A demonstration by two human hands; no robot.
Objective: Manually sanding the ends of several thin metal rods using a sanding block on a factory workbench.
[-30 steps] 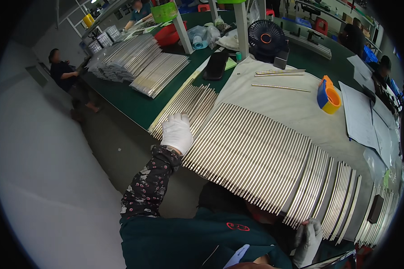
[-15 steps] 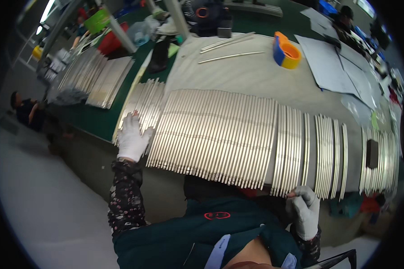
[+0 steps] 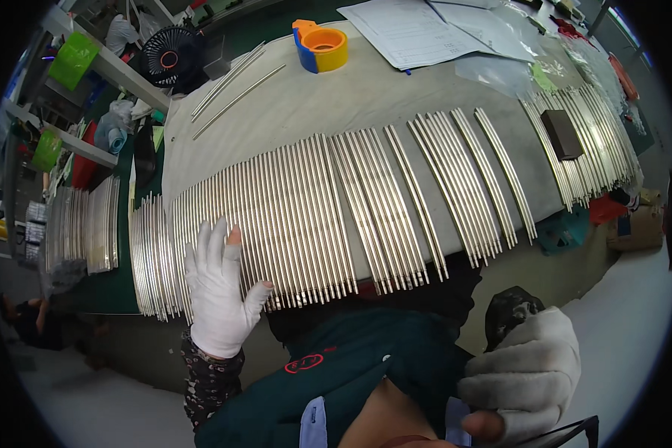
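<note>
My left hand (image 3: 222, 302), in a white glove with bare thumb and fingertip showing, lies flat and open on the left part of a wide row of thin silvery metal rods (image 3: 291, 216). Its fingers point away from me. Close to the camera at lower right is my right hand (image 3: 526, 373), also gloved and off the table. Its fingers are curled inward, and whatever they may hold is hidden. A dark patterned shape, seemingly my sleeve (image 3: 509, 313), shows behind it. Smaller groups of rods (image 3: 455, 190) lie to the right of the wide row.
A dark block (image 3: 561, 134) rests on a rod bundle (image 3: 597, 145) at far right. Behind are a blue-and-yellow tape dispenser (image 3: 322, 48), papers (image 3: 418, 33), a few loose rods (image 3: 235, 104) and a black fan (image 3: 170, 58). More rods (image 3: 103, 224) lie left. Another person (image 3: 37, 321) is beyond.
The view has turned rightward. My left hand has shifted from the leftmost rods onto the wide row. My right hand has left the rods' near edge and come up close to the camera.
</note>
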